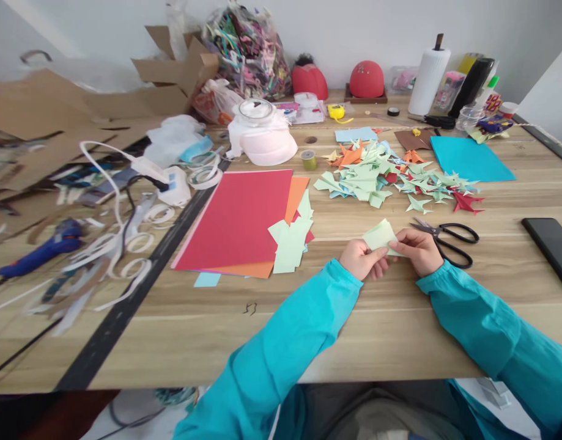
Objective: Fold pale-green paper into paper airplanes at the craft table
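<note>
My left hand [361, 259] and my right hand [418, 250] both pinch a small pale green piece of paper [380, 235] just above the wooden table [354, 318]. The paper is folded and tilts up between my fingers. Black scissors [446, 235] lie on the table right beside my right hand. A stack of pale green paper pieces [290, 242] lies to the left of my left hand. It rests partly on a red sheet [237, 220] and an orange sheet [296, 195].
A pile of folded green, orange and red paper shapes [386, 177] lies further back. A blue sheet [471, 159], a black phone [553, 247], a paper towel roll [428, 79], a yellow thread spool [309, 159], cardboard [55, 110], tape rolls [138, 244] and a blue glue gun [42, 250] surround the work spot.
</note>
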Action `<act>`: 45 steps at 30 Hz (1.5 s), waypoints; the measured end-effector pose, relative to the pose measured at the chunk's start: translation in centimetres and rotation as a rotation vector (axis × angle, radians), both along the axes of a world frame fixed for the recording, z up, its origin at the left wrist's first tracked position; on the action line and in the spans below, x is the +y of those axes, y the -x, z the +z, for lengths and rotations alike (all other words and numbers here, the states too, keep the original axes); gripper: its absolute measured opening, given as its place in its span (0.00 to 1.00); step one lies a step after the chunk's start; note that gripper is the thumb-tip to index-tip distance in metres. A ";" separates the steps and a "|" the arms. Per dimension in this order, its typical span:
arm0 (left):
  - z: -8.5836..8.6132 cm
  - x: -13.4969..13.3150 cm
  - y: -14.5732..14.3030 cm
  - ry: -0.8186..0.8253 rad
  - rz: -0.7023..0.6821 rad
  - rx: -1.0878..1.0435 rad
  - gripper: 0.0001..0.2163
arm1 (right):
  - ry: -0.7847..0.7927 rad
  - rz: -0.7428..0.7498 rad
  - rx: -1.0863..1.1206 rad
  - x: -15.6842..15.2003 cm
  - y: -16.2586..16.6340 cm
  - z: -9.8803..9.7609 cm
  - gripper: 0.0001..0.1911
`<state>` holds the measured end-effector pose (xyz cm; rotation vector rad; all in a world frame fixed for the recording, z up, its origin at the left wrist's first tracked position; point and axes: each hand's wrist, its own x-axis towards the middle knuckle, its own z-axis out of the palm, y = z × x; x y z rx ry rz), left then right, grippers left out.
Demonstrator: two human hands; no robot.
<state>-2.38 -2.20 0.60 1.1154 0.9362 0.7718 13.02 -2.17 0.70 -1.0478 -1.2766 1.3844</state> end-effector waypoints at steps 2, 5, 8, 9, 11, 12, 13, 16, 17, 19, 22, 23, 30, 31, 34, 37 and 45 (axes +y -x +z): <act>-0.1 0.0 0.0 -0.028 0.010 0.016 0.15 | 0.004 0.018 -0.021 0.0 0.0 0.1 0.14; -0.1 -0.2 0.0 -0.101 0.034 0.029 0.17 | -0.001 0.093 -0.099 -0.1 0.1 0.4 0.16; 0.1 -0.3 0.1 -0.180 0.050 0.035 0.17 | -0.036 0.166 -0.217 -0.2 0.2 0.5 0.18; 0.2 -0.4 0.1 -0.195 0.056 0.038 0.17 | -0.046 0.179 -0.247 -0.3 0.2 0.6 0.19; 0.2 -0.4 0.2 -0.210 0.068 0.045 0.17 | -0.053 0.204 -0.265 -0.3 0.2 0.6 0.20; 0.2 -0.5 0.2 -0.211 0.070 0.048 0.16 | -0.053 0.217 -0.256 -0.2 0.2 0.5 0.20; 0.2 -0.5 0.2 -0.211 0.071 0.050 0.16 | -0.053 0.227 -0.238 -0.2 0.2 0.5 0.20; 0.0 -0.5 0.1 -0.209 0.078 0.048 0.17 | -0.052 0.223 -0.186 -0.1 0.1 0.4 0.20; -0.1 -0.5 0.1 -0.206 0.082 0.042 0.17 | -0.052 0.212 -0.183 -0.1 0.1 0.4 0.20; -0.1 -0.6 0.0 -0.198 0.091 0.025 0.17 | -0.053 0.192 -0.196 -0.1 0.0 0.4 0.20; 0.0 -0.8 -0.1 -0.191 0.107 0.025 0.18 | -0.055 0.166 -0.239 -0.2 -0.1 0.6 0.20; 0.1 -0.9 -0.1 -0.191 0.114 0.033 0.18 | -0.056 0.159 -0.243 -0.2 -0.1 0.7 0.20; 0.3 -1.0 -0.2 -0.181 0.139 0.060 0.19 | -0.079 0.142 -0.128 -0.4 0.3 1.1 0.22; 0.2 -1.0 -0.3 -0.174 0.137 0.064 0.20 | -0.078 0.136 -0.124 -0.4 0.4 1.1 0.22; 0.1 -0.7 -0.3 -0.165 0.138 0.060 0.20 | -0.058 0.199 -0.068 -0.3 0.5 0.8 0.24; 0.2 -0.5 -0.1 -0.158 0.151 0.049 0.19 | -0.048 0.129 -0.048 -0.1 0.4 0.2 0.26; 0.2 0.3 0.6 -0.108 0.121 0.038 0.21 | 0.023 0.106 -0.137 0.5 0.0 -1.1 0.27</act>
